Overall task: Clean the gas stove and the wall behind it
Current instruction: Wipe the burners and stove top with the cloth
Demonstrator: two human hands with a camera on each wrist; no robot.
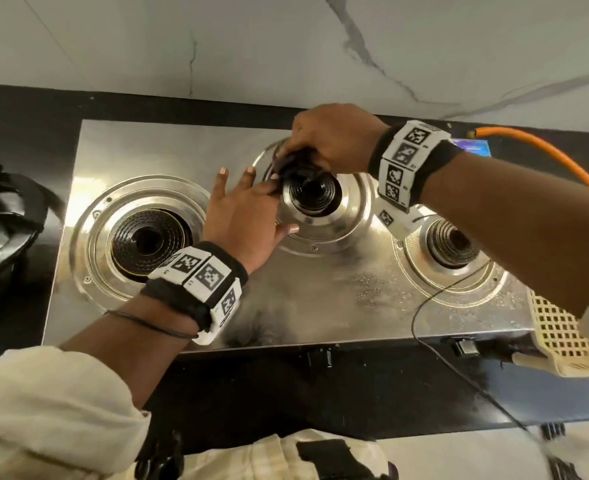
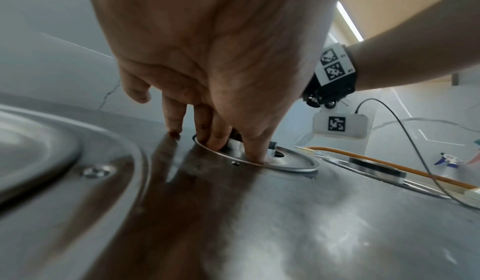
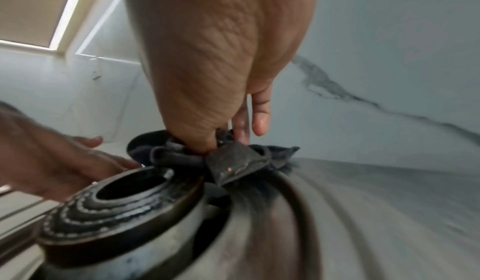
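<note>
A stainless steel three-burner gas stove sits on a black counter before a white marble wall. My right hand pinches a dark cloth against the far rim of the middle burner. In the right wrist view the bunched cloth sits at the thumb tip of the right hand, at the far edge of the black burner cap. My left hand lies flat beside that burner, its straight fingers pressing the steel top.
Black pan supports lie off the stove at the left. An orange gas hose runs behind the right burner. A cream perforated plastic piece overhangs the front right corner. A thin black cable crosses the counter.
</note>
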